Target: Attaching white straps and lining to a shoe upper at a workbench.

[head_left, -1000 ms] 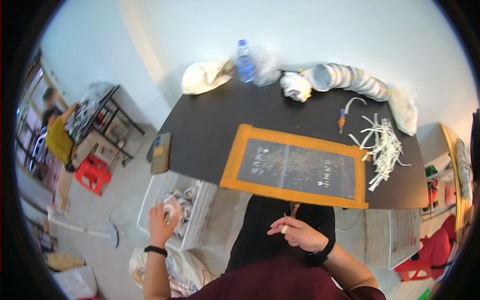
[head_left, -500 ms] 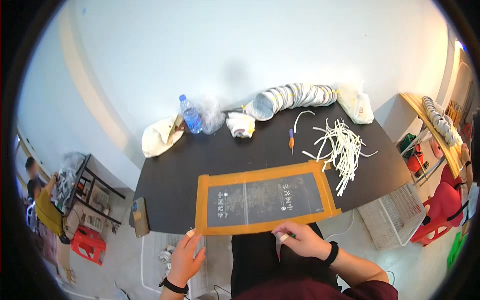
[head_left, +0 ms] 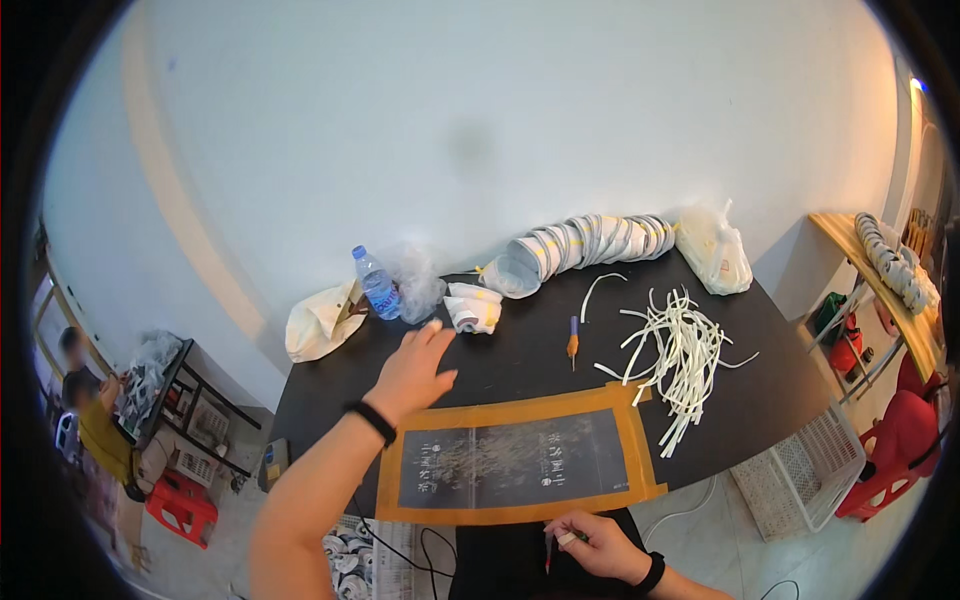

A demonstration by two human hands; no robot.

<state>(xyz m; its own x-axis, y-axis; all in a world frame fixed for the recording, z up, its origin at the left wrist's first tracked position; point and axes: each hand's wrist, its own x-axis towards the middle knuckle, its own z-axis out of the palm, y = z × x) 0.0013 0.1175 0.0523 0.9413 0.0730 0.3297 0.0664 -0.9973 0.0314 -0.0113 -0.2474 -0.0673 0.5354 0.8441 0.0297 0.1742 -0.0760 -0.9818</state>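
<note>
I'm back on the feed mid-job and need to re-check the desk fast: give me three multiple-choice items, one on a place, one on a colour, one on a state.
1. Where does the bottle stand?
A. at the back of the table, left of the crumpled white bag
B. on the mat
C. among the white strips

2. What colour is the border of the mat?
A. blue
B. orange
C. green

3. How is the left hand?
A. closed round the bottle
B. flat on the strips
C. open, fingers spread, raised over the table's left part, holding nothing

Answers:
1 A: its blue cap shows by the wall, between a cream bag and the white one.
2 B: an orange band frames the dark panel.
3 C: the spread fingers grip nothing; the right hand pinches a small tool at the near edge.
</note>
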